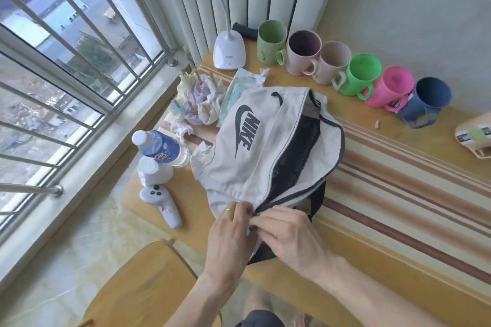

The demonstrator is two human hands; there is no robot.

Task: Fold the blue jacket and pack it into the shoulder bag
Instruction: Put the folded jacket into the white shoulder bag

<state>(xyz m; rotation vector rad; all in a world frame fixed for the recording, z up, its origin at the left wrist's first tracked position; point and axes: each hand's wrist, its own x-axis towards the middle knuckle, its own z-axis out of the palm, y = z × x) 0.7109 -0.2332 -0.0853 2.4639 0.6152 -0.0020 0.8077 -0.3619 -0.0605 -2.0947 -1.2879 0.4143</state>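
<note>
A white shoulder bag (252, 146) with a dark logo lies on the striped table, its main zip gaping so the dark mesh lining (297, 151) shows. At the bag's near end my left hand (228, 236) pinches the white fabric beside the zip. My right hand (289, 236) grips the same corner, fingers closed around the zip end. A black strap (317, 199) hangs off the bag's near right side. No blue jacket is visible.
A row of several cups (361, 74) lines the back wall. A white desk lamp (228, 53), crumpled tissues (204, 98), a water bottle (162, 147), a small white jar (154, 171) and a white controller (163, 206) sit left of the bag. A wooden chair (138, 287) stands below.
</note>
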